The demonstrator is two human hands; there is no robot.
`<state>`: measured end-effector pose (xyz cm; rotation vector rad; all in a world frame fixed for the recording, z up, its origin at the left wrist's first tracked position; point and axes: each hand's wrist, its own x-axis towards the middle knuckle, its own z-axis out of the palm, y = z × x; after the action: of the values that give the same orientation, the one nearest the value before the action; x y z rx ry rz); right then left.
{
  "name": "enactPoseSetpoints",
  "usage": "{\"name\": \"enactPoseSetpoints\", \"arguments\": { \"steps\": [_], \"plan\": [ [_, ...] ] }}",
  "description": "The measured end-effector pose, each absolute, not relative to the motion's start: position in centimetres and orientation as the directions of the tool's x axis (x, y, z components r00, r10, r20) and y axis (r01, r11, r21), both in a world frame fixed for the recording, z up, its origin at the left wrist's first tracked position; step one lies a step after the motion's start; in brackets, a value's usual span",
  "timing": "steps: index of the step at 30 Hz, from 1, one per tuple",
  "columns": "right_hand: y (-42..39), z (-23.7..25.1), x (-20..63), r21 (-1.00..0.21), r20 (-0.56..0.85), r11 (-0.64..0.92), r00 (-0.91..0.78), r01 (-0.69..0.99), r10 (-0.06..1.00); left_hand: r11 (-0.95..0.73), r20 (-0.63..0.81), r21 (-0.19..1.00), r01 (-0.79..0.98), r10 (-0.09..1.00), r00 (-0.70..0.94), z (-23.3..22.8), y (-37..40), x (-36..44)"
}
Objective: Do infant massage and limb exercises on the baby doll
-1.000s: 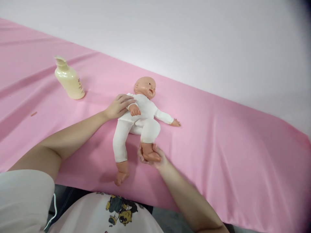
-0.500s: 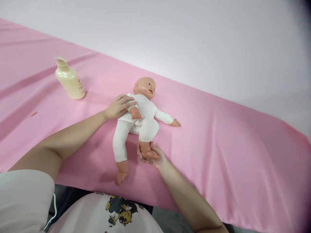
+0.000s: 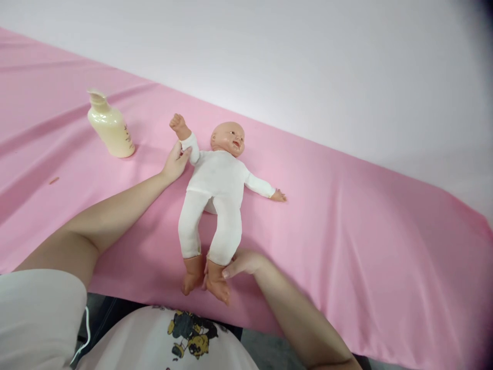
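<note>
A smooth pink cloth-covered table (image 3: 346,216) bears a plastic baby doll in a white soft suit (image 3: 215,190) lying face up near its front edge, legs straight toward the person. The left hand (image 3: 175,163) grips the doll's raised arm, apparently propping it, while the right hand (image 3: 241,263) pinches one foot, seemingly keeping that leg extended; a cream plastic lotion bottle (image 3: 110,131) stands well apart

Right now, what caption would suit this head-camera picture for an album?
Left hand holds a doll by its raised arm, right hand at its ankle, on a pink cloth beside a cream bottle.
</note>
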<state>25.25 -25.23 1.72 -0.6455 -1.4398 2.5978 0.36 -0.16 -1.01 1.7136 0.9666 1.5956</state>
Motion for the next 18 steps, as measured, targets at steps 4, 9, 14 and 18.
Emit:
{"name": "enactPoseSetpoints", "arguments": {
  "steps": [4,9,14,18],
  "plan": [
    [-25.0,2.6,25.3,-0.858,-0.239,-0.507,-0.934,0.076,0.265,-0.465,0.462,0.885,-0.018,0.883,-0.083,-1.2,0.5,0.1],
    [-24.9,2.4,25.3,-0.866,-0.138,-0.500,-0.959,-0.003,0.246,-0.453,0.448,0.890,-0.043,0.889,-0.091,-1.1,0.6,0.0],
    [-25.1,1.2,25.1,-0.723,0.047,-0.664,-0.973,-0.189,0.226,-0.470,0.467,0.883,-0.020,0.881,-0.081,-1.4,0.5,0.4],
    [-25.0,-0.2,25.0,-0.634,0.147,-0.731,-0.968,-0.251,0.205,-0.505,0.505,0.863,0.006,0.862,-0.041,-1.7,0.4,0.6]
  ]
}}
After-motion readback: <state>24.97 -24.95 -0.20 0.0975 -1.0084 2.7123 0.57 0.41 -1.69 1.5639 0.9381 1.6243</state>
